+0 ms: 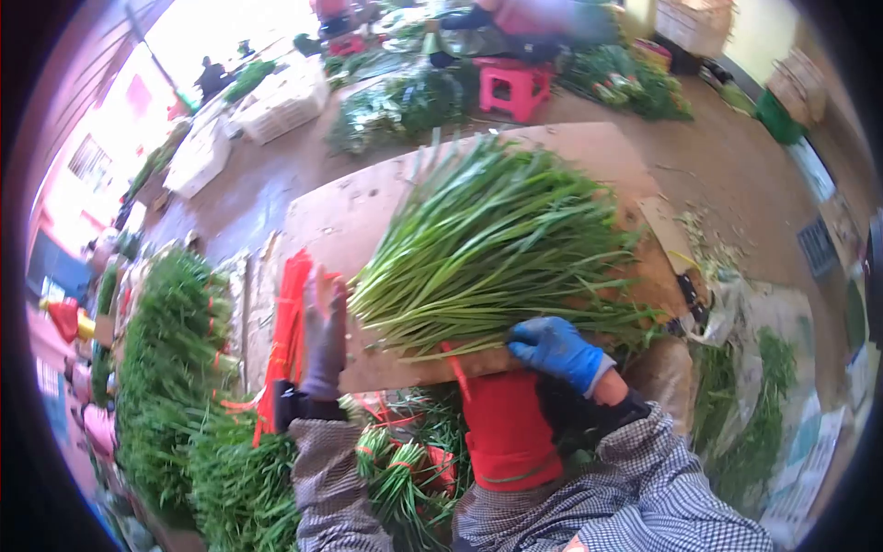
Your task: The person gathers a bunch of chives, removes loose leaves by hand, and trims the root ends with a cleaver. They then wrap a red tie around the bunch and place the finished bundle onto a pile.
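Observation:
A large loose pile of garlic chives (497, 239) lies fanned out on a wooden board, its pale cut ends towards the left. My left hand (326, 340), in a greyish glove, is upright with fingers stretched beside those ends, next to a hank of red tie strips (287, 322). In a blue glove, my right hand (555, 351) is at the board's near edge against the lower chives. Its fingers are curled; whatever they hold is hidden. One red strip (457, 375) comes out from under the chives and hangs over the near edge.
Tied bundles of greens (170, 359) stack up along the left, with several more (405, 455) below the board (336, 221). A pink stool (515, 89) with a seated person is beyond it. White crates (280, 101) stand at far left; plastic sheeting (773, 368) lies right.

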`<act>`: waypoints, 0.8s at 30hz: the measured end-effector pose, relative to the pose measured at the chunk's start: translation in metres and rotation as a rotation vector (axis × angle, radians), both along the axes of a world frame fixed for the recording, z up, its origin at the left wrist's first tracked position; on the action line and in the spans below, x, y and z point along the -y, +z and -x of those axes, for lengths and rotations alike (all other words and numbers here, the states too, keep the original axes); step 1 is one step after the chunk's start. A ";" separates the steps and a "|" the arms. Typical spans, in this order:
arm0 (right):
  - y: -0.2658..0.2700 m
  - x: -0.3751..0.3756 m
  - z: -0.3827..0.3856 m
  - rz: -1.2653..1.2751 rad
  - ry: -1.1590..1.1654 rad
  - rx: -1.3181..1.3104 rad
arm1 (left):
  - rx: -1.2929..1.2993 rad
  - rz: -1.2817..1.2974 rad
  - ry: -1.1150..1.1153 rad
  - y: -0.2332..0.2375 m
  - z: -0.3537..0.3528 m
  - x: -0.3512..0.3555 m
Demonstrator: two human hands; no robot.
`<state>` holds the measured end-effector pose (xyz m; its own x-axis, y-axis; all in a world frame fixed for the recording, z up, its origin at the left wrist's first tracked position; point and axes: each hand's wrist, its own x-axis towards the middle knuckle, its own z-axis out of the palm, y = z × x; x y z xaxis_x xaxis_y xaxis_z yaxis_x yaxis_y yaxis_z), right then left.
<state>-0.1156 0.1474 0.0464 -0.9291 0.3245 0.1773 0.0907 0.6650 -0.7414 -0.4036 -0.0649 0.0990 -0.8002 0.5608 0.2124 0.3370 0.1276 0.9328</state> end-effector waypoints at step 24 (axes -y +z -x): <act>-0.022 0.034 0.007 0.151 -0.048 -0.015 | -0.287 0.664 -0.304 0.001 0.036 -0.076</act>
<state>-0.1224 0.1138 0.0248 -0.9096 0.3922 0.1371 0.1074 0.5407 -0.8343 -0.4400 0.0113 0.1004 -0.5555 0.8287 -0.0688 0.6628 0.4912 0.5652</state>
